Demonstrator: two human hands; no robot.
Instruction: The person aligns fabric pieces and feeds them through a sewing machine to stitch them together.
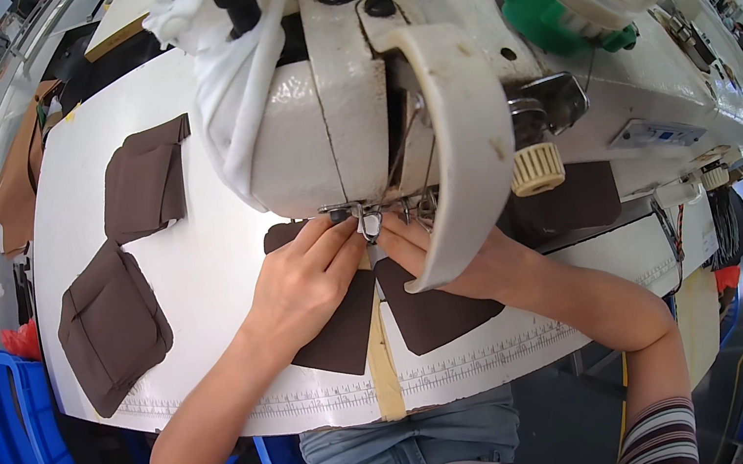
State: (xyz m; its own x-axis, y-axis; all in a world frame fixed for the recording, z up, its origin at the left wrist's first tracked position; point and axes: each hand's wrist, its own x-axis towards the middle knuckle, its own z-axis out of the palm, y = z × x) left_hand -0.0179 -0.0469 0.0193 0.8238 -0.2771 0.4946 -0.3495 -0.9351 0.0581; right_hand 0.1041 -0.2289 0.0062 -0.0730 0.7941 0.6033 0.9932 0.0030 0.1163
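Left hand (305, 278), fingers together, presses brown cloth (344, 331) below the sewing machine (292, 147); how the right hand (486, 261) grips is hidden. Uneven pressure could skew the cloth; either hand, straying inward, could get pricked

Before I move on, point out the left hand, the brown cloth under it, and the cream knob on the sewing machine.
Left hand (303, 281), head view: back of the hand.
Brown cloth (342, 333), head view: its uncovered lower part.
Cream knob (536, 169), head view: its ridged side.
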